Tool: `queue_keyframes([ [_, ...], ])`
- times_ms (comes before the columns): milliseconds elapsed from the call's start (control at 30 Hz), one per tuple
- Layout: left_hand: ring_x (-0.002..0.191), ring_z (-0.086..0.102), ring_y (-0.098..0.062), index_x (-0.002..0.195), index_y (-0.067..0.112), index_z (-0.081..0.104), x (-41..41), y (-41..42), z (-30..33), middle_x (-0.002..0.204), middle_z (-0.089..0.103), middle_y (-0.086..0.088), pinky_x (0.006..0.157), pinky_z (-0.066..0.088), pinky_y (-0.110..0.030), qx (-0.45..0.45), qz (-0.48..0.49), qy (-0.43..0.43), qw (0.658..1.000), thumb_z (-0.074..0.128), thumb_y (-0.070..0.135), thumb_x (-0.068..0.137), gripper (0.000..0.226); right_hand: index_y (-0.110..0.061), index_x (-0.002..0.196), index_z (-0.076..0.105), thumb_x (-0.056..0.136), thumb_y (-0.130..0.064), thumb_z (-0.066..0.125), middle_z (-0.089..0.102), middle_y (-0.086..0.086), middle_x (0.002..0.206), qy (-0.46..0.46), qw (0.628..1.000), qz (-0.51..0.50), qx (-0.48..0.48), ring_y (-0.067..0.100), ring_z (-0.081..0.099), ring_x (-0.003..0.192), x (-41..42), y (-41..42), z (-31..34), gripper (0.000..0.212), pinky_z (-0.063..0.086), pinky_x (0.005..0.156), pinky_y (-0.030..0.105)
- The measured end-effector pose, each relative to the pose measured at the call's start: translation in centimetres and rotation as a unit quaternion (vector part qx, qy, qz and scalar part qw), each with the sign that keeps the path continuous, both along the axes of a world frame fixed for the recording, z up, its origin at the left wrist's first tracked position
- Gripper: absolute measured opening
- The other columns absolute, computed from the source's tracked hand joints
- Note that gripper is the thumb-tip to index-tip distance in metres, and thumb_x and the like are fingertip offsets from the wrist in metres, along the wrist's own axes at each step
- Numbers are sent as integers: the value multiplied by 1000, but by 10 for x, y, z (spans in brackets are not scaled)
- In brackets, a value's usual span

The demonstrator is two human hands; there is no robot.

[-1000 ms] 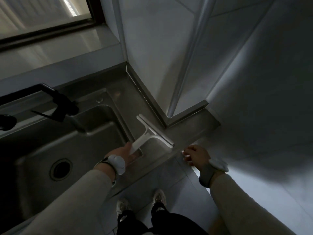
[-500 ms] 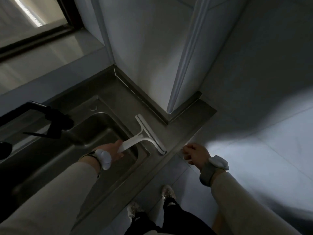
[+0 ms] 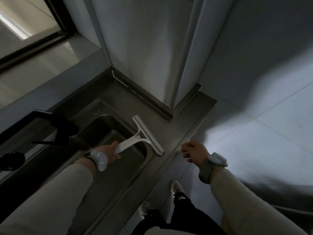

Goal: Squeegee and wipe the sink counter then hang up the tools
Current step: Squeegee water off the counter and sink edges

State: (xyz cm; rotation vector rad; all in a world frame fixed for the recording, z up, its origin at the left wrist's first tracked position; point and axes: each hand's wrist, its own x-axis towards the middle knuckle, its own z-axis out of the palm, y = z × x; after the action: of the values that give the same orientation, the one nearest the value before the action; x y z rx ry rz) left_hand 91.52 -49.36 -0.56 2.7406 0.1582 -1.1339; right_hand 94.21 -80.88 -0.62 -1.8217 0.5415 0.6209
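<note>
A white squeegee [image 3: 145,134] lies with its blade along the right rim of the steel sink basin [image 3: 108,126], on the narrow strip of steel counter [image 3: 179,119]. My left hand [image 3: 110,150] grips the squeegee's handle over the basin. My right hand [image 3: 194,150] hangs just off the counter's front edge, fingers loosely curled, holding nothing that I can make out. No cloth is in view.
A black faucet [image 3: 55,126] arches over the sink's left side. A wall corner with a steel upstand [image 3: 152,100] bounds the counter behind. Tiled floor [image 3: 254,141] lies to the right, and my shoes [image 3: 176,187] stand below the counter edge.
The squeegee blade has slid left across the counter strip to the basin's rim, with my left hand drawing back over the basin. My right hand has stayed by the counter edge.
</note>
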Motion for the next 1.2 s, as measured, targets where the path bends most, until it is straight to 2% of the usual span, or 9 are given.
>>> queue_keyframes([
  [267, 112, 58, -25, 137, 19, 32, -20, 10, 10, 124, 58, -8, 98, 45, -37, 17, 15, -9, 1000, 50, 42, 93, 52, -7, 101, 60, 94, -11, 51, 64, 8, 91, -9, 999, 38, -11, 15, 54, 65, 1, 3, -1, 13, 41, 56, 25],
  [400, 117, 54, -21, 136, 20, 36, -35, 20, 20, 129, 54, -4, 98, 40, -30, 21, 39, -41, 998, 50, 41, 94, 49, -9, 100, 60, 94, -14, 53, 64, 8, 92, -14, 999, 31, 0, 14, 56, 66, 6, -2, 1, 11, 43, 56, 24],
  [533, 100, 57, -17, 126, 23, 44, -52, 29, 18, 119, 58, -1, 84, 39, -25, 1, 74, -83, 994, 52, 43, 92, 41, -7, 100, 60, 93, -14, 55, 64, 10, 93, -16, 1000, 23, 13, 16, 56, 65, 15, -9, -1, 11, 42, 56, 25],
  [600, 94, 57, -16, 122, 24, 44, -52, 22, 15, 112, 59, 0, 83, 42, -26, -5, 77, -99, 992, 52, 45, 91, 39, -9, 98, 60, 93, -15, 55, 64, 10, 95, -15, 999, 30, 14, 17, 56, 67, 16, -12, -1, 10, 43, 57, 26],
  [700, 82, 59, -15, 111, 27, 43, -49, -6, 11, 96, 60, 5, 74, 43, -26, -40, 75, -123, 989, 51, 49, 89, 32, -7, 102, 60, 93, -15, 54, 63, 8, 94, -16, 999, 27, 18, 17, 56, 70, 17, -14, -1, 13, 44, 60, 26],
  [767, 78, 58, -15, 111, 25, 42, -36, -52, 10, 94, 59, 5, 71, 44, -26, -65, 102, -135, 984, 51, 49, 90, 33, -7, 103, 60, 94, -16, 53, 63, 8, 94, -17, 998, 50, 16, 17, 57, 72, 29, -35, 2, 14, 45, 61, 27],
  [967, 87, 61, -24, 106, 18, 43, -17, -123, -1, 102, 62, -5, 75, 45, -31, -129, 179, -138, 965, 47, 45, 93, 30, -5, 108, 59, 95, -16, 52, 62, 14, 99, -3, 998, 55, 8, 18, 56, 72, 37, -52, 2, 18, 44, 60, 25],
  [1067, 102, 63, -32, 115, 11, 45, -10, -152, -7, 111, 64, -11, 79, 46, -32, -125, 223, -139, 957, 48, 40, 94, 36, -1, 113, 58, 96, -16, 52, 60, 14, 98, 2, 999, 49, 13, 18, 55, 70, 41, -67, 4, 24, 42, 59, 26],
  [1200, 104, 63, -32, 117, 11, 45, -8, -173, -13, 114, 64, -11, 82, 47, -32, -131, 259, -156, 944, 49, 40, 94, 37, 3, 112, 56, 97, -18, 51, 59, 14, 95, 7, 999, 47, 25, 16, 52, 67, 43, -76, 8, 27, 39, 58, 26],
])
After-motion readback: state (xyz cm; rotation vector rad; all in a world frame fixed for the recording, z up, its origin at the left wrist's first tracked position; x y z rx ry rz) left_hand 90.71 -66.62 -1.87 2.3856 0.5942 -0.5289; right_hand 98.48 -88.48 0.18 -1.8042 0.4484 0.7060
